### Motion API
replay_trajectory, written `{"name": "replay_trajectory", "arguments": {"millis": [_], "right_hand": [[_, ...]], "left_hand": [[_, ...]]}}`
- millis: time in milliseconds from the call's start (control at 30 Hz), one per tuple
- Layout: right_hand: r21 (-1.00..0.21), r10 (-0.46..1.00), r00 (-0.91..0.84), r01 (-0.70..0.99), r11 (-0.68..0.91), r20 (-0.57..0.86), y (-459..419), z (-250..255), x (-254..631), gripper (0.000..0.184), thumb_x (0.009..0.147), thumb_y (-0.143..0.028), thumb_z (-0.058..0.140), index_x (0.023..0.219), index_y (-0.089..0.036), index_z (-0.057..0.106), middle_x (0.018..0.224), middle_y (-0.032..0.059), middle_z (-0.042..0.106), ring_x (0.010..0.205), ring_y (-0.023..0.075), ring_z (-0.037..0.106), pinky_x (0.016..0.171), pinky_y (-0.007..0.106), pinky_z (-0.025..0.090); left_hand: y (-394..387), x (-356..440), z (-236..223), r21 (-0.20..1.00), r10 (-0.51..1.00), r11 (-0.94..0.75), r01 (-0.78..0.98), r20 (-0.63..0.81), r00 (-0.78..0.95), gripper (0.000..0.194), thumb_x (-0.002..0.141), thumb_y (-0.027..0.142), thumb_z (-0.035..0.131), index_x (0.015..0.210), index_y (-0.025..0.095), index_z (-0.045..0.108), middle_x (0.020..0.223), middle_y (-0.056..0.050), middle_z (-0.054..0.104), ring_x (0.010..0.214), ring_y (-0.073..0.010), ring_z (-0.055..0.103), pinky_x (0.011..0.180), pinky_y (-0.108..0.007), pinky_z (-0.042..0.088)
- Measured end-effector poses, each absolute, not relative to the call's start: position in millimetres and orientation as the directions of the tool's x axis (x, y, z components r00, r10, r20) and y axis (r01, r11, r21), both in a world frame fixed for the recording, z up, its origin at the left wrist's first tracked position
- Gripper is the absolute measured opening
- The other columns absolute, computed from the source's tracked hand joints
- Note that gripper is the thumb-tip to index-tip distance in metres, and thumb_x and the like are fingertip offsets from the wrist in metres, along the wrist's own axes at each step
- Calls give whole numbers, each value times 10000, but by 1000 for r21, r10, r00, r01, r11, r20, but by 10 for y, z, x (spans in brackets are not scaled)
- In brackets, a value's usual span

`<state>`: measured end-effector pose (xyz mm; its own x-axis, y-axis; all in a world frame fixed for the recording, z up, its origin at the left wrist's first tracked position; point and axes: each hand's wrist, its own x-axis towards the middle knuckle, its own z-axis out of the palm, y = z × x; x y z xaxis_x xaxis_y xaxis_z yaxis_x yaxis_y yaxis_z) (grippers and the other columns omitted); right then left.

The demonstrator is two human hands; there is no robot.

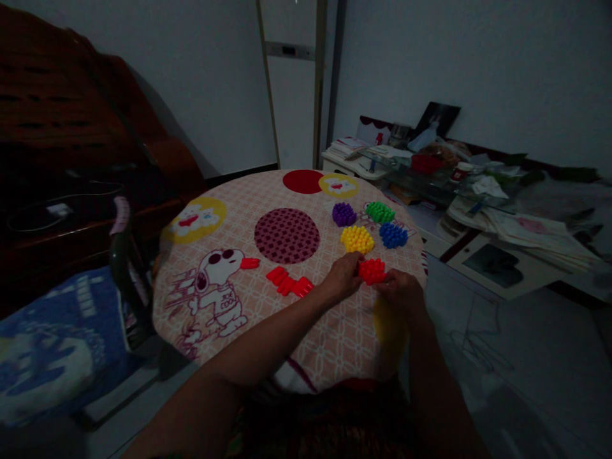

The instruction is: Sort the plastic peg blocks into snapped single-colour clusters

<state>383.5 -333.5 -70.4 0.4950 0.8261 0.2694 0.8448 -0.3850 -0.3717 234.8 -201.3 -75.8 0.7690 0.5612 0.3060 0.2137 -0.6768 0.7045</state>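
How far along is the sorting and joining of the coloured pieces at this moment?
Four clusters look finished: purple cluster, green cluster, yellow cluster and blue cluster sit grouped on the round table. In hand: the left hand and right hand both grip the red cluster. Left: the loose red pieces and one red piece by the cartoon dog print.

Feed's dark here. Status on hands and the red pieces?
Both hands, left and right, gripping red cluster. Loose red pieces lie left of them. Yellow cluster just beyond; nothing blocking.
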Motion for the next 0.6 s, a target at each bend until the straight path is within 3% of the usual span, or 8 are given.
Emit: {"name": "replay_trajectory", "arguments": {"millis": [367, 500, 600], "right_hand": [[-411, 811, 462, 858, -307, 359, -3364, -746, 3905, 387, 775, -600, 623, 725, -219, 670, 626, 33, 661, 580, 184, 592, 574, 283, 389], [-494, 797, 456, 838, -234, 396, -3441, -639, 3958, 475, 767, -677, 598, 638, -221, 629, 573, 36, 637, 518, 182, 576, 534, 293, 386], [-564, 747, 512, 794, -225, 423, -3485, -503, 3921, 445, 771, -645, 615, 639, -221, 634, 547, 30, 627, 497, 178, 566, 517, 292, 390]], "left_hand": [[-2018, 2312, -762, 717, 567, -668, 201, 316, 761, 447, 762, 121, 645, 1204, 150, 588, 1073, -101, 678, 898, -190, 639, 826, -313, 521], [-1814, 2052, -576, 645, 577, -713, 276, 315, 754, 509, 760, 138, 683, 1260, 159, 588, 1147, -107, 673, 889, -177, 650, 834, -319, 536], [-1518, 1635, -356, 579, 637, -707, 407, 270, 722, 386, 792, 147, 669, 1177, 166, 658, 1090, -83, 701, 912, -181, 666, 864, -313, 533]]}}
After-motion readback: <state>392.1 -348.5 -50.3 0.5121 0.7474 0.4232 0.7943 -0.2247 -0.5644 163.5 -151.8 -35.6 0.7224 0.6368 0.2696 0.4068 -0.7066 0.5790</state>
